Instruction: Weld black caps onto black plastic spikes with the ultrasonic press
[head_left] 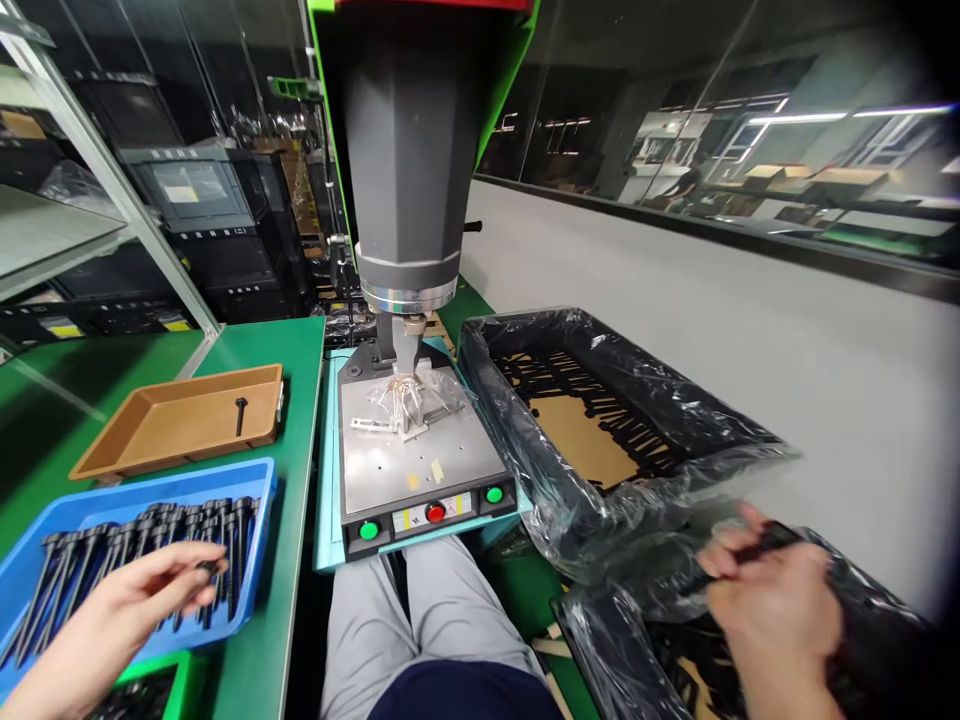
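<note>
My left hand [161, 590] is closed in a pinch over the blue tray [266, 540], with a small dark part [207, 568] at the fingertips. Below it in that tray lie several long black rods with round heads [191, 525]. Blurred by motion, my right hand [784, 600] has its fingers curled above the lower black plastic-lined box [637, 660] at the right. A dark shape [776, 538] shows at its fingers; its kind cannot be made out.
Before me stands a press-like machine [405, 170] with a metal plate [382, 470], two green buttons and a red one. A brown tray [202, 450] holds one black rod. A green bin [184, 685] is at lower left. Black pieces line a plastic-lined box [675, 400] at right.
</note>
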